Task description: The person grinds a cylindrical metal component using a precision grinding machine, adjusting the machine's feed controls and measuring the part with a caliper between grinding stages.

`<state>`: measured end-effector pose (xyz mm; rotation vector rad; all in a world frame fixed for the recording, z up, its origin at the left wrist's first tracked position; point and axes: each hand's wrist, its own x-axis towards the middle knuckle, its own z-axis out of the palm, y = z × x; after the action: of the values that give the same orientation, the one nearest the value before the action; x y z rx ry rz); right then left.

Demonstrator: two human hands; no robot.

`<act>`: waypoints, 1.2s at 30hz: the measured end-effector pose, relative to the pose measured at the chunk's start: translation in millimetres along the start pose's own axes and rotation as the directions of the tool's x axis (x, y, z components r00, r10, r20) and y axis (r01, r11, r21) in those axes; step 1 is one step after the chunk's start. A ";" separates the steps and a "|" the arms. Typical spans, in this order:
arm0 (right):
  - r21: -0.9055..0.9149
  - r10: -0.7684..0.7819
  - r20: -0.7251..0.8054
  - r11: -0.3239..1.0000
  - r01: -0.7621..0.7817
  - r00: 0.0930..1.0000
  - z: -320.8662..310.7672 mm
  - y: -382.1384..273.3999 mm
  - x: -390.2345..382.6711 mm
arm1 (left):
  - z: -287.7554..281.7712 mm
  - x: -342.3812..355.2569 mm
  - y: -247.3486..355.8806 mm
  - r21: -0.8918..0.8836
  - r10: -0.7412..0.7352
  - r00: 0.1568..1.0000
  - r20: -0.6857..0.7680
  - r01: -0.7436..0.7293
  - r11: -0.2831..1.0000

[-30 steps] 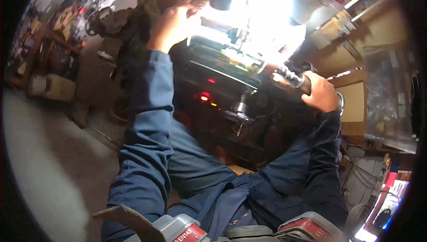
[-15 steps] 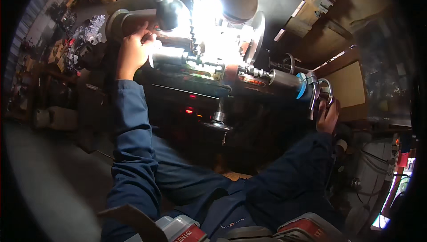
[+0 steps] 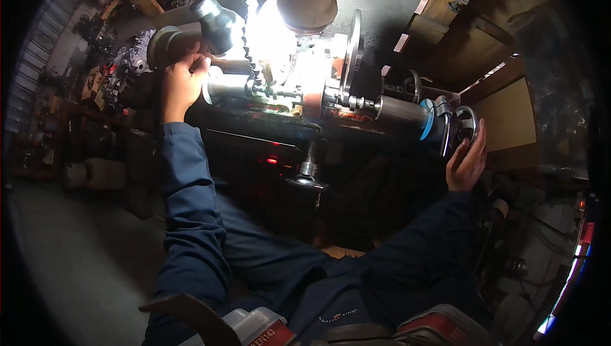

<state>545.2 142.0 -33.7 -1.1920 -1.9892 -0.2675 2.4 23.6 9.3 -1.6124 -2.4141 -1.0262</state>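
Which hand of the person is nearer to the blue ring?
Right. The right hand is at the metal wheel, just right of the blue ring; the left hand is far to its left.

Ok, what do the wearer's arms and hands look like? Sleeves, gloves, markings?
Long dark-blue sleeves, creased: left sleeve and right sleeve, the right one mostly in shadow. Both run to the wrist. Left hand and right hand are bare, no gloves. No markings or cables visible on either sleeve.
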 end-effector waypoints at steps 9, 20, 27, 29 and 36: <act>-0.030 0.010 0.024 1.000 -0.009 1.000 -5.2 2.6 9.2 | 4.3 2.8 1.0 -0.008 0.038 0.999 -0.025 -0.038 0.999; -0.168 0.183 0.314 0.977 -0.135 0.932 -3.0 3.9 48.1 | -17.8 -65.4 -29.4 -0.415 -0.389 0.657 -0.645 0.126 0.901; -0.184 0.224 0.540 0.972 -0.146 0.811 -8.7 8.0 89.3 | 74.8 -158.6 -88.6 -0.263 -0.534 0.833 -0.146 0.488 0.832; -0.224 0.230 0.578 0.967 -0.119 0.783 -12.7 16.6 92.9 | 85.0 -150.7 -37.2 -0.286 -0.607 0.784 0.130 0.616 0.734; -0.105 0.132 0.346 0.989 -0.102 0.929 2.0 3.5 54.6 | 88.4 -166.0 -52.3 -0.099 -0.480 0.874 -0.082 0.472 0.876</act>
<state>533.3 180.6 3.2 -1.4930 -2.2174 -0.0802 59.6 -72.1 -150.9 -0.9528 -2.7962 -1.2393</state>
